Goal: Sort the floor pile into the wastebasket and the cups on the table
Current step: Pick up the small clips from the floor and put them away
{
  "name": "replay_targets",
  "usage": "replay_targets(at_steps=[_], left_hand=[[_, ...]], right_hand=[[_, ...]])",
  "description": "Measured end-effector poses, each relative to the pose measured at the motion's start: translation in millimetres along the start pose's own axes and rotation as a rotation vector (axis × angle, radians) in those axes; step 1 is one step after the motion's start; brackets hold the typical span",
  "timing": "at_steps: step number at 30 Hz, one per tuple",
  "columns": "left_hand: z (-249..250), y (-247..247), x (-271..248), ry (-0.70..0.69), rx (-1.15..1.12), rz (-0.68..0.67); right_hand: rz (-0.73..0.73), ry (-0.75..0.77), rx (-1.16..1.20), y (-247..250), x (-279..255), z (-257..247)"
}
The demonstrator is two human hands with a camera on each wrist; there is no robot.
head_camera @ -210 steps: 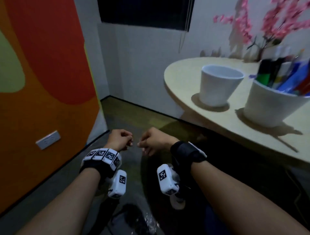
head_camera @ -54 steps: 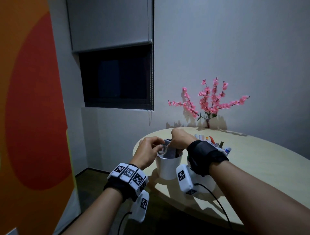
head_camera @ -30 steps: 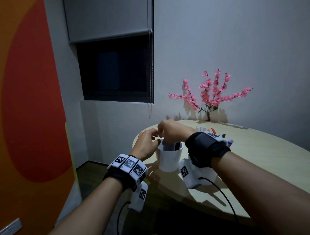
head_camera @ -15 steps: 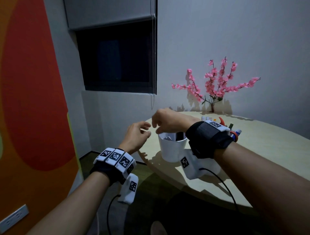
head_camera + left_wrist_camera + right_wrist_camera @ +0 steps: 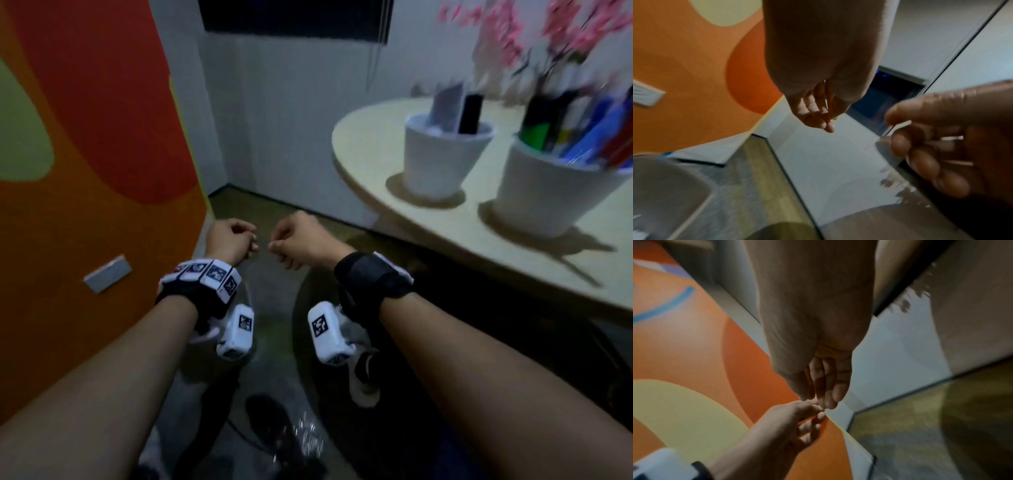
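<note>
Both hands, left hand [image 5: 230, 240] and right hand [image 5: 301, 242], hang loosely curled and empty, fingertips near each other. The cups [image 5: 442, 161] stand up to their right; the floor pile [image 5: 301, 442] lies below. Apparently between items, the person must next reach down.

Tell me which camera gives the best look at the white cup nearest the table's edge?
The head view: the nearer white cup stands whole on the round table, with a pale card and a dark object sticking out, though blurred. Neither wrist view shows it; they show only walls, floor and hands.
</note>
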State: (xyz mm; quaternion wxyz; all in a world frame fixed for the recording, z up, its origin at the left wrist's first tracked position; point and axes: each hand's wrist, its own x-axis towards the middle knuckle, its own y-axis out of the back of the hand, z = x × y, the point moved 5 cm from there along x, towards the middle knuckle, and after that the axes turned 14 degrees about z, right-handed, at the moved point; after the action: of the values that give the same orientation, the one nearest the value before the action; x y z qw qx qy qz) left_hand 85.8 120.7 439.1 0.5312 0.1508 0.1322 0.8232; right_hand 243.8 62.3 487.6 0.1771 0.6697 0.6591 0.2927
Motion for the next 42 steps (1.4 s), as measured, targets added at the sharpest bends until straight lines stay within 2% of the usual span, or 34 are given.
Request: replay_targets(at_steps=[4, 6, 12, 14, 16, 20, 22, 24, 28, 30, 31, 34, 38, 42], left_hand=[[-134.5, -26.5, -22.7, 0.205, 0.090, -0.087], [-195.2, -43.2, -42.1, 0.261, 0.172, -0.145], [-354.7, -95.7, -116.5, 0.401, 0.457, -0.492], [-402.0, -105.4, -145.5, 0.416, 0.530, -0.631], [-445.3, -107.1, -169.8, 0.399, 0.618, -0.706], [-515.7, -107.8, -200.1, 0.294, 0.783, -0.688], [-532.3, -111.2, -204.5, 0.203, 0.884, -0.638], [-534.9, -119.5, -207.2, 0.117, 0.922, -0.652], [-536.1, -144.5, -217.5, 0.132, 0.928, -0.706], [-528.1, -156.1, -230.0, 0.168, 0.859, -0.666], [-524.6, -161.9, -238.0, 0.137, 0.823, -0.630], [-517.1, -169.7, -239.3, 0.089, 0.753, -0.640], [-519.7, -173.3, -210.3, 0.028, 0.738, -0.608], [-514.9, -178.4, -208.4, -0.133, 0.728, -0.697]], right_hand=[[-0.201, -0.271, -0.035, -102.5, -26.0, 117.2], [-0.293, -0.419, -0.065, -148.3, -48.2, 175.4], [-0.466, -0.600, -0.225, -251.1, -107.0, 306.2], [-0.505, -0.651, -0.247, -279.2, -124.5, 340.3], [-0.520, -0.674, -0.259, -298.2, -140.6, 369.0], [-0.440, -0.735, -0.308, -318.2, -169.9, 428.5], [-0.336, -0.724, -0.379, -319.4, -180.2, 448.7], [-0.295, -0.653, -0.461, -322.2, -188.9, 459.3], [-0.325, -0.692, -0.508, -340.1, -203.8, 462.4], [-0.364, -0.644, -0.480, -354.1, -205.8, 455.5], [-0.379, -0.597, -0.476, -359.4, -206.2, 449.4], [-0.393, -0.498, -0.448, -367.6, -205.9, 440.9], [-0.337, -0.517, -0.448, -363.9, -192.0, 443.6], [-0.391, -0.408, -0.449, -371.1, -195.3, 437.9]])
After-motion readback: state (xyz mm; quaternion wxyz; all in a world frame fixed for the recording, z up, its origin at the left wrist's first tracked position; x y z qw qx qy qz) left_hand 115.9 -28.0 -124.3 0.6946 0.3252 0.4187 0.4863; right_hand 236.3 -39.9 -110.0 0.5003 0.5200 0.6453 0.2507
